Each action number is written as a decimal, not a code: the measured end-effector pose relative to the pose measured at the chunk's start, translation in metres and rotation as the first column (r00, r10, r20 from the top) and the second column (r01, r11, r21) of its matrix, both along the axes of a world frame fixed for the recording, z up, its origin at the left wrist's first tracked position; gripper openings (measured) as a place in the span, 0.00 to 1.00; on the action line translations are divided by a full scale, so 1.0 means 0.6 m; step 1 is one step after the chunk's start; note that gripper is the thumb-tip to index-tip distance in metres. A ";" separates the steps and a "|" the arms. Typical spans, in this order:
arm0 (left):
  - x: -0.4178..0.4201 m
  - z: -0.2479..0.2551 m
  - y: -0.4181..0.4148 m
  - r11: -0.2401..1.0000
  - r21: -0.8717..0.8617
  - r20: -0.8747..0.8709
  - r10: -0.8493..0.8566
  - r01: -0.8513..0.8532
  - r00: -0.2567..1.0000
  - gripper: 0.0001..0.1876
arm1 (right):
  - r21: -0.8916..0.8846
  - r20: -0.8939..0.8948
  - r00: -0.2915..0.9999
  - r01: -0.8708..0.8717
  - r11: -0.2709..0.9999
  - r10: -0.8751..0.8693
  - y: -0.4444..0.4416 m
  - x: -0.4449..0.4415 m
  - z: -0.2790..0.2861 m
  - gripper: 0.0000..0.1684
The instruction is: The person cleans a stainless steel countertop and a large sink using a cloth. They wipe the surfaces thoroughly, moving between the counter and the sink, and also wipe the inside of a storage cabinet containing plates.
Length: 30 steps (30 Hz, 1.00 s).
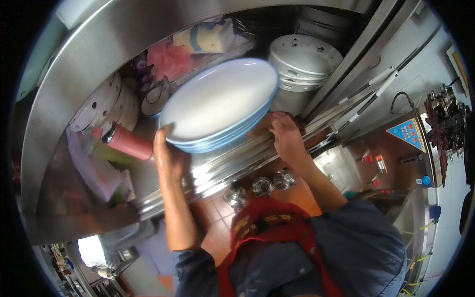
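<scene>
A stack of several oval plates (219, 100), white inside with blue outer sides, sits in a stainless steel cabinet before me. My left hand (167, 157) grips the stack's left end, its thumb over the rim and its fingers hidden below. Close to the right end is my right hand (288, 135), with curled fingers; whether they touch the plates is unclear. A pink tumbler (131, 142) leans just left of my left hand. Behind my right hand stands a stack of white perforated bowls (306, 61).
More bowls with holes (105, 105) are stacked at the left. A pink mesh sponge (170, 59) and a yellowish package (204, 36) lie at the back. Metal rails (222, 174) edge the cabinet front. Several shiny metal items (262, 185) appear below, near the tiled floor (217, 215).
</scene>
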<state>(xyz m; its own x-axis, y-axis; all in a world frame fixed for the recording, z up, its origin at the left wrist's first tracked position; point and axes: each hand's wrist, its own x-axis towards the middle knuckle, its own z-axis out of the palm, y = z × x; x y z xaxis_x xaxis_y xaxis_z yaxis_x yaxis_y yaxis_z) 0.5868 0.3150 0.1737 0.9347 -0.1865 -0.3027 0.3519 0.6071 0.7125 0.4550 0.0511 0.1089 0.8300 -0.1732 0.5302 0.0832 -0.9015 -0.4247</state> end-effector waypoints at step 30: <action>0.064 -0.038 -0.009 0.962 0.172 0.096 -0.232 0.214 0.968 0.27 | 0.015 -0.057 0.880 -0.472 0.882 0.472 0.334 0.073 -0.050 0.18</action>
